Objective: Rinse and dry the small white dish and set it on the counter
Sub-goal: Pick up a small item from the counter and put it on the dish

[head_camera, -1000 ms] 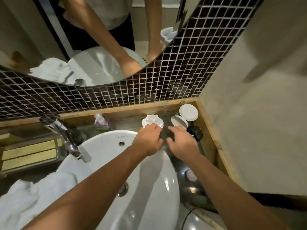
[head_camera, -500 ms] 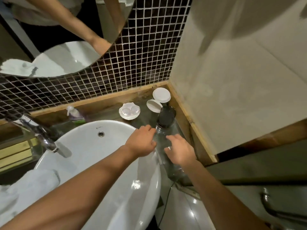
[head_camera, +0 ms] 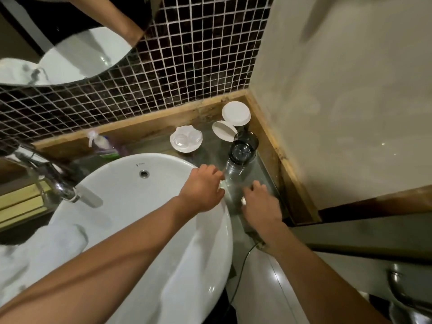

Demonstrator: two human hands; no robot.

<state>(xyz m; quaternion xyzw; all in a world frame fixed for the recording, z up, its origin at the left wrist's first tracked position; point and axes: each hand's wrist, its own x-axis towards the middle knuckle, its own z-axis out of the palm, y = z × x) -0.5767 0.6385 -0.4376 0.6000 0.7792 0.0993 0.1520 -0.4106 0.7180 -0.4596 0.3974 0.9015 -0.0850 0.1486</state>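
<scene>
The small white dish [head_camera: 186, 141] rests on the glass counter [head_camera: 210, 150] behind the basin, with two clear round pieces in it. No hand touches it. My left hand [head_camera: 201, 189] hovers over the basin's right rim, fingers loosely curled and holding nothing. My right hand [head_camera: 259, 203] is lower on the counter, fingers pointing down and holding nothing. Between the two hands stands a tall clear bottle [head_camera: 242, 157] with a dark rim. Both hands' fingertips are close to it, and I cannot tell if they touch it.
Two round white lids [head_camera: 235, 112] [head_camera: 224, 130] lie in the back right corner. A white basin [head_camera: 131, 190] has a chrome tap [head_camera: 59, 183] on its left, and a white towel [head_camera: 35, 253] lies at lower left. A small pump bottle [head_camera: 100, 143] stands against the wooden ledge. A dark cable [head_camera: 243, 260] hangs below the counter.
My left hand has let go of the white dish and drawn back towards me. Both hands have come down beside the clear bottle. The view has swung right.
</scene>
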